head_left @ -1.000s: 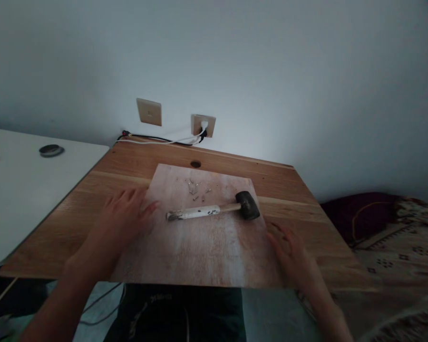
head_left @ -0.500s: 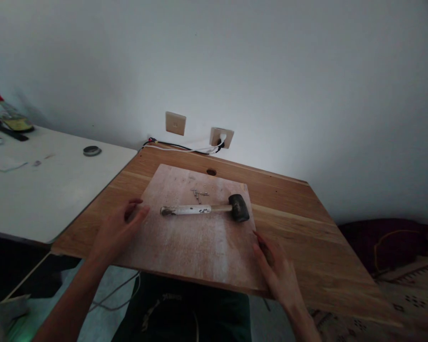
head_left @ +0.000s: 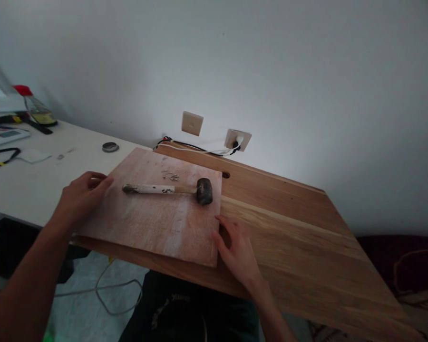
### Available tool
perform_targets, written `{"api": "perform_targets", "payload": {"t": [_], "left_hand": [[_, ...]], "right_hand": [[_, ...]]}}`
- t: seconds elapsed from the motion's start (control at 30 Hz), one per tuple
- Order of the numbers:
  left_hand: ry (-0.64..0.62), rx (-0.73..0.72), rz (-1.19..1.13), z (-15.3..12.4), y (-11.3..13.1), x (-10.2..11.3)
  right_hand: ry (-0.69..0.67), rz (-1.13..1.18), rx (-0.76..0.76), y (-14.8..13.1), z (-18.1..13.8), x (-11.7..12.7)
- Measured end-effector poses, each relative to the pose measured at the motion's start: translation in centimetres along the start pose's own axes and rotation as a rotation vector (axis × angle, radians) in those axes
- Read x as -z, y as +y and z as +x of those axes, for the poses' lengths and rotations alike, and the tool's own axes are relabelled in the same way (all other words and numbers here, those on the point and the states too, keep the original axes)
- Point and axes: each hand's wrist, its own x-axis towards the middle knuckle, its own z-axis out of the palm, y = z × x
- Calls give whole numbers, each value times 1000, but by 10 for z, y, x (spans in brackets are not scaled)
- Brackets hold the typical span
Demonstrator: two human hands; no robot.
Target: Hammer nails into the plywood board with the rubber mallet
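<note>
A pale reddish wooden board (head_left: 142, 223) lies over the left part of the brown wooden table. My left hand (head_left: 80, 197) is closed on its left edge, the thumb on top and the other fingers partly hidden. At the right edge, my right hand (head_left: 235, 249) grips the board with thumb and fingertips against its side. On the board rests a mallet (head_left: 204, 191) with a black head to the right and a worn white-painted handle. Several small nails (head_left: 171, 176) are scattered just behind the handle.
The brown table (head_left: 288, 237) stands against the wall beside a white desk (head_left: 82, 142). On the desk are a round dark lid (head_left: 110, 147), a red-capped bottle (head_left: 41, 113) and a cable. Cords run along the table's back edge to a wall socket (head_left: 237, 140).
The board has moved left along the table with both hands on it, and its left part now reaches the white desk. The mallet and nails have travelled with it. My view has turned slightly left.
</note>
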Motion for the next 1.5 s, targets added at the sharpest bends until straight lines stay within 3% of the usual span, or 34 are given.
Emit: {"api": "perform_targets", "payload": {"t": [0.13, 0.23, 0.37, 0.47, 0.57, 0.73, 0.9, 1.07, 1.17, 1.3, 1.5], "left_hand": [[33, -64, 65, 15, -18, -4], [156, -181, 38, 16, -22, -11], [481, -459, -96, -8, -13, -19], [561, -656, -158, -41, -5, -26], [519, -725, -212, -75, -4, -34], [283, -660, -337, -113, -9, -51], [244, -835, -262, -137, -6, -59], [216, -1002, -159, -153, -19, -67], [177, -1001, -144, -161, -23, -74], [200, -882, -74, -160, -19, -77], [234, -683, 141, -110, -34, -55]], "right_hand": [[-52, 13, 23, -14, 12, -11], [-85, 44, 33, -17, 16, -13], [-2, 133, 51, -11, 4, -8], [131, 171, -8, 1, -18, -1], [219, 223, -50, 17, -43, 6], [257, 243, -141, 37, -70, 16], [408, 280, -166, 48, -88, 16], [347, 209, -178, 51, -94, 16], [371, 195, -174, 48, -92, 16], [362, 226, -198, 50, -90, 13], [346, 242, -217, 55, -88, 10]]}}
